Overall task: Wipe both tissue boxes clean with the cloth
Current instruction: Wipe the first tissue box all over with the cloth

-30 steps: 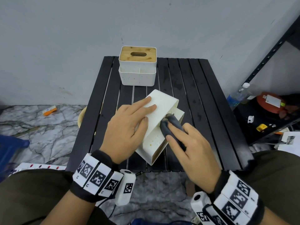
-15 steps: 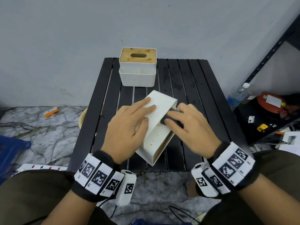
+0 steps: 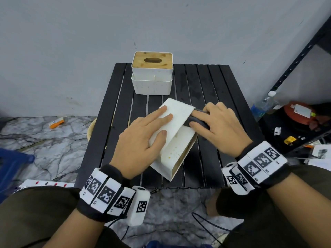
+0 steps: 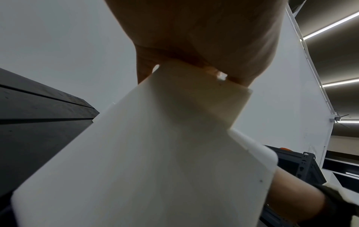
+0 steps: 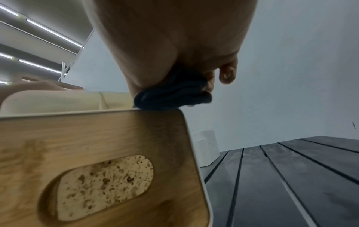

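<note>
White plastic tissue box (image 3: 176, 140) tipped on its side, table's near edge. Left hand (image 3: 141, 140) flat, bracing it; right hand (image 3: 217, 129) bunches dark cloth (image 3: 195, 120). Advice: firm strokes across the brown-speckled side.

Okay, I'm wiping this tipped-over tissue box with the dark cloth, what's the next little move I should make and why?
Probably drag the cloth back toward you along the side face of the near tissue box. The right hand presses it at the far end of that face, while yellowish specks show nearer you. Keep the left hand flat on top to steady the box.
</note>
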